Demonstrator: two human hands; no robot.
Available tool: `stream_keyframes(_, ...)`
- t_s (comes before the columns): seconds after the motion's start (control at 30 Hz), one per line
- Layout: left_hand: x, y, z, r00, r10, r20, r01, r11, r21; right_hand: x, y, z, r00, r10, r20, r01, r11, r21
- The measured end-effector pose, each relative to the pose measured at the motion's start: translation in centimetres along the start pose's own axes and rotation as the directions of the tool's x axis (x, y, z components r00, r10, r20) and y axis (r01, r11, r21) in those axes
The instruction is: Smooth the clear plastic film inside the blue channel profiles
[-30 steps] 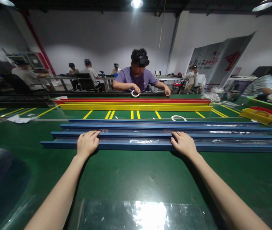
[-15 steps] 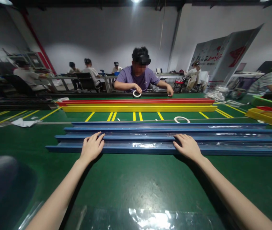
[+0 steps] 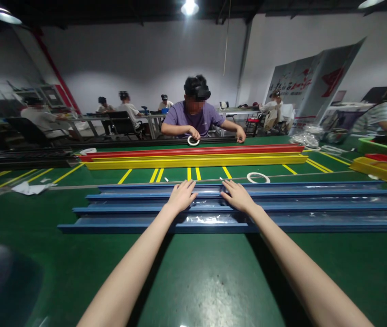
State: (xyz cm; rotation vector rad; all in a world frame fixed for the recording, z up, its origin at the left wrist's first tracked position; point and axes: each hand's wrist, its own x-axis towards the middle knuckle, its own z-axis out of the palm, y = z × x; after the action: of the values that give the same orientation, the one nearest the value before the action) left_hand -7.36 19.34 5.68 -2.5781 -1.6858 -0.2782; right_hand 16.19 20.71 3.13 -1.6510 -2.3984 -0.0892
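Observation:
Several long blue channel strips (image 3: 118, 228) lie side by side across the green table, with glossy clear film (image 3: 207, 219) in their grooves. My left hand (image 3: 182, 196) is over the farther strips, left of centre, its fingers stretched out and reaching to the back strip. Opposite it, my right hand (image 3: 237, 195) lies over the same strips with its fingers spread. A gap separates the two hands. Neither is wrapped around anything. Both palms face down, so the contact beneath them is hidden.
Beyond the blue strips lie yellow strips (image 3: 193, 162) and a red strip (image 3: 214, 149). A white tape ring (image 3: 258, 177) rests between. Across the table a person (image 3: 195, 113) holds another white ring (image 3: 193, 141). Yellow tray (image 3: 379, 168) at right; crumpled white paper (image 3: 30, 188) at left.
Both hands have moved inward, closer together, and farther forward over the back strips. The view has tilted up slightly, and the clear sheet at the near edge has mostly left view.

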Motion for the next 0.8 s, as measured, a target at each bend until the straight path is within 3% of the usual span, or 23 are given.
stream_keyframes(0.13, 0.8, 0.3, 1.9, 1.000, -0.007, 0.024, 0.007, 1.000, -0.017, 0.4, 0.8, 0.7, 0.997, -0.016, 0.072, 0.018, 1.000, -0.019)
stream_keyframes(0.3, 1.4, -0.2, 3.6, 0.998, -0.063, 0.025, 0.065, 0.995, -0.080, 0.6, 1.4, 0.6, 0.996, -0.067, 0.056, 0.068, 0.997, -0.020)
stream_keyframes(0.6, 3.8, -1.0, 3.0, 0.999, -0.046, 0.028, 0.048, 0.996, -0.073, 3.7, 2.5, 0.4, 0.993, -0.091, 0.082, 0.094, 0.995, -0.043)
stream_keyframes(0.8, 5.8, -1.5, 3.0, 0.985, -0.035, 0.169, 0.040, 0.999, -0.026, 4.5, 3.5, 1.1, 0.991, -0.032, 0.127, 0.035, 0.999, -0.024)
